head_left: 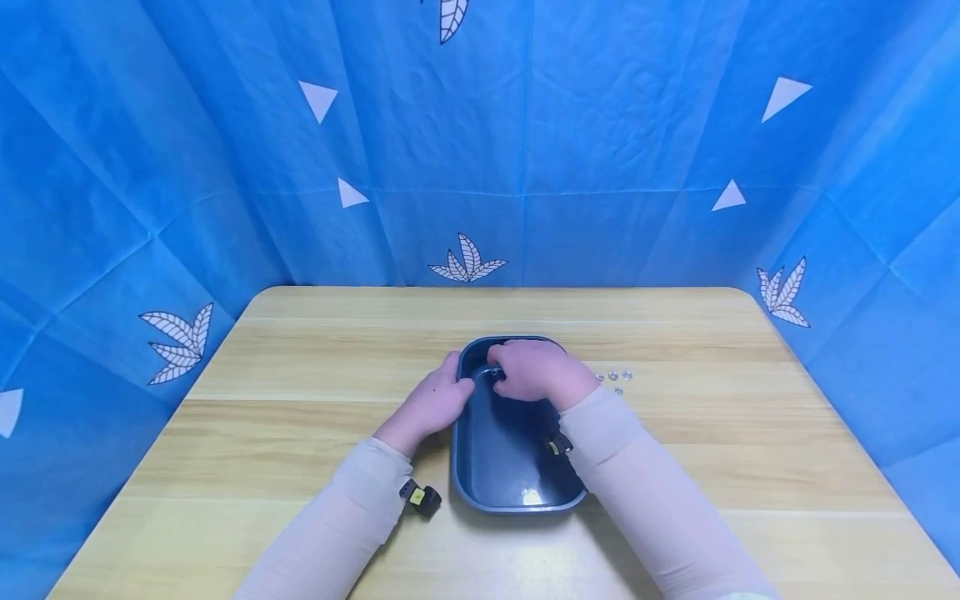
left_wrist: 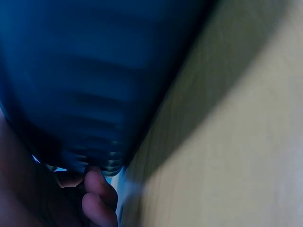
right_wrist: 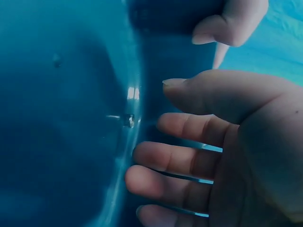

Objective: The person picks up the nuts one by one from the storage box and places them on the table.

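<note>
A dark blue rectangular tray (head_left: 504, 454) with rounded corners stands on the table. My left hand (head_left: 431, 402) grips its left rim, thumb over the edge and fingers along the ribbed outer wall in the left wrist view. Inside the tray's far part is my right hand (head_left: 536, 371). In the right wrist view its thumb and fingers are apart, with nothing seen between them. Close to those fingertips, a small shiny metal piece (right_wrist: 131, 121) lies at the bottom edge of the tray wall; its exact kind cannot be made out.
Several small shiny metal rings or nuts (head_left: 613, 376) lie on the wooden table (head_left: 712, 433) just right of the tray, beside my right forearm. A blue patterned curtain (head_left: 615, 142) hangs behind the table and along both sides.
</note>
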`<state>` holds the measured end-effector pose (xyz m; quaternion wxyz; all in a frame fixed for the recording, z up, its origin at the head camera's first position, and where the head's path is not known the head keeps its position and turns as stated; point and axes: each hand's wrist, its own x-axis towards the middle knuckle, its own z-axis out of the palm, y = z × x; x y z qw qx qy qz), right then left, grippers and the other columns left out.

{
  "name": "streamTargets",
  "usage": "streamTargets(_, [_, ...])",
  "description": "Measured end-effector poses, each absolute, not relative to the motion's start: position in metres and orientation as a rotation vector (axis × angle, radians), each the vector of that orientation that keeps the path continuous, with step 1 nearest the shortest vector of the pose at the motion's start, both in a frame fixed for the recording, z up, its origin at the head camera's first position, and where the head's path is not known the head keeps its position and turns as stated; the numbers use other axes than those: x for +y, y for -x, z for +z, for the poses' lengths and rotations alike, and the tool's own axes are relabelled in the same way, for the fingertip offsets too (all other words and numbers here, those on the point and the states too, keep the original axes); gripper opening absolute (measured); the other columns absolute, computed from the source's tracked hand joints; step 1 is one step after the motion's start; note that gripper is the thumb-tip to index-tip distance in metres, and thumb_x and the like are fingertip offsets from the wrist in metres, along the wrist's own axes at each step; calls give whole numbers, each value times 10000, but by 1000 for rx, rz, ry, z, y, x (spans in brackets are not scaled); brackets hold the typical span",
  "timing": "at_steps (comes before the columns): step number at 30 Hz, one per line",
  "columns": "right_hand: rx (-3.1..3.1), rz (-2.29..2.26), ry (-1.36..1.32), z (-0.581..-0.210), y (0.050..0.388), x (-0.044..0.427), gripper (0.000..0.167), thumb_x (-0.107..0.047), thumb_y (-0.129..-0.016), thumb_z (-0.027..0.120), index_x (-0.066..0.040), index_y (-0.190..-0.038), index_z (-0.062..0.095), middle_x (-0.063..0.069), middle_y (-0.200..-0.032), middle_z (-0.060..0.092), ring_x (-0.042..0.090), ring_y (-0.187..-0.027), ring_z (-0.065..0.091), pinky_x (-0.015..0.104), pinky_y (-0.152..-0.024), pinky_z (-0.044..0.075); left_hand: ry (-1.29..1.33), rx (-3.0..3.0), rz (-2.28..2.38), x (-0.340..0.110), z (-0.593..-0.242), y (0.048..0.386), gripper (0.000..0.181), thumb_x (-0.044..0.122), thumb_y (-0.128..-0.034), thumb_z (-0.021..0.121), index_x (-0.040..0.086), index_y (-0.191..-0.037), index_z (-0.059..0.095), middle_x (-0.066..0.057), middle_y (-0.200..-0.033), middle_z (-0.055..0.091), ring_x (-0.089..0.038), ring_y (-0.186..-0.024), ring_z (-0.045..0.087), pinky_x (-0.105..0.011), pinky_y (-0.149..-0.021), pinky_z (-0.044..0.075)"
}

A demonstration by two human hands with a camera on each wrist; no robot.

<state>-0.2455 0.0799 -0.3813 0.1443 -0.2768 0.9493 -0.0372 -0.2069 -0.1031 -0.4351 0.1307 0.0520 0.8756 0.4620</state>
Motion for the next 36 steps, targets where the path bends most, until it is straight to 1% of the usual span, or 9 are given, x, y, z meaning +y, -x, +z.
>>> streamTargets(3, [2729,-94,803,-386,246,79,413,-291,-956,650,-136,-1339,620,33,-1237,661,200,-1098,607,418,-988,492,-149,2549,1334,-103,-436,207,447,326,-1039,420,170,-1458,404,-61,-1425,531,-278,-1208,525,-574,-1063,402])
streamTargets(5, [2718,-94,807,-387,246,79,421,-282,-957,647,-132,-1349,615,41,-1249,660,204,-1105,608,419,-1001,487,-150,2552,1329,-103,-437,207,452,329,-1040,417,168,-1462,400,-61,-1428,529,-276,-1202,525,-568,-1064,403])
streamTargets(12, [2701,-83,807,-390,246,80,348,-270,-959,637,-155,-1286,662,16,-1218,682,187,-1046,621,404,-983,501,-166,2564,1318,-104,-438,208,448,336,-1036,416,162,-1448,404,-61,-1370,547,-284,-1147,531,-547,-1029,430])
streamTargets(17, [2712,-84,827,-389,246,79,384,-252,-954,643,-143,-1322,634,29,-1224,677,194,-1074,622,414,-1000,491,-161,2557,1330,-104,-437,209,453,333,-1037,417,163,-1457,403,-57,-1418,533,-277,-1192,526,-562,-1058,409])
streamTargets(22, [2695,-88,820,-387,246,78,357,-228,-958,644,-122,-1299,650,41,-1213,681,196,-1030,626,408,-978,508,-155,2563,1327,-104,-436,208,451,326,-1037,421,156,-1453,403,-60,-1424,526,-282,-1196,517,-566,-1068,400])
streamTargets(27, [2684,-108,809,-389,245,77,264,-194,-960,646,-137,-1217,667,4,-1111,690,171,-928,614,373,-923,528,-156,2562,1323,-104,-436,208,446,330,-1037,419,157,-1448,402,-57,-1407,530,-279,-1189,516,-560,-1067,403])
streamTargets(33, [2692,-91,809,-393,247,79,107,-161,-952,650,-175,-1058,648,-44,-915,638,166,-823,585,331,-791,519,-159,2562,1327,-104,-438,209,439,330,-1037,420,157,-1440,405,-62,-1404,531,-281,-1199,517,-570,-1072,398])
streamTargets(36, [2695,-54,816,-395,247,79,58,-157,-949,643,-185,-1000,641,-50,-843,617,164,-775,580,315,-733,503,-154,2563,1324,-104,-439,209,441,338,-1034,420,162,-1439,404,-61,-1400,533,-281,-1197,519,-577,-1069,399])
